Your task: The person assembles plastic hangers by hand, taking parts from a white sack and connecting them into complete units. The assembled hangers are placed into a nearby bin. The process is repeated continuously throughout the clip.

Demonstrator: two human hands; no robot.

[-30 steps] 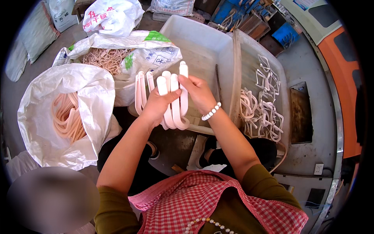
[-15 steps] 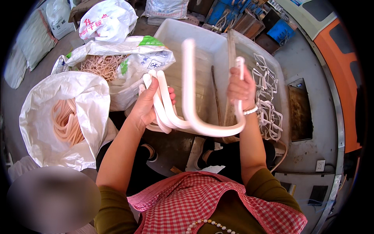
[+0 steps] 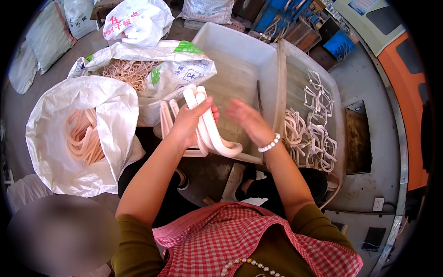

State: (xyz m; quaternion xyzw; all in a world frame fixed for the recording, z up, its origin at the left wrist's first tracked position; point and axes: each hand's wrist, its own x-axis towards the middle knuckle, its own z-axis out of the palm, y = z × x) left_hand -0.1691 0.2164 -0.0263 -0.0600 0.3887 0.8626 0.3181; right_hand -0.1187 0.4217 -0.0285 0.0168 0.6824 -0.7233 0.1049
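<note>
Seemingly partway: left hand (image 3: 185, 122) grips several pale bent pieces (image 3: 210, 123), not yet set down, over the left tub's (image 3: 233, 38) near edge; right hand (image 3: 250, 120) empty, loosely spread; looped pieces (image 3: 295, 124) lie in the right tub (image 3: 295, 74)

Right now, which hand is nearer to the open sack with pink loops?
Left. The left hand, gripping pale bent pieces, is right of the sack; the right hand, open, is farther right.

Left grip (image 3: 187, 123) curled, right grip (image 3: 251, 121) outstretched
</note>
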